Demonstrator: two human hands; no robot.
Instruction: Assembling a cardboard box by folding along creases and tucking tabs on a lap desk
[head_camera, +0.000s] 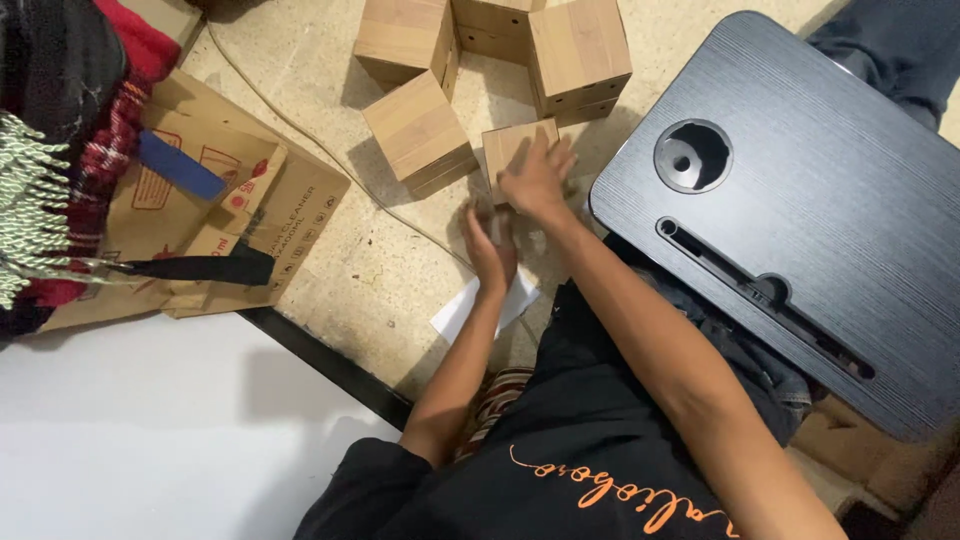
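Wooden block (512, 148) under right hand's (538, 180) spread fingers; left hand (490, 245) just beside.

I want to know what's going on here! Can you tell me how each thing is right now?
Right hand: fingers spread flat on the small wooden block.
Left hand: curled near the floor; whether it holds anything is unclear.
Wooden cubes: standing on the floor, clustered together.
Dark lap tray: lying tilted beside the right arm, cup hole empty.
Cardboard box: flattened open.
White paper: lying flat under the left arm.
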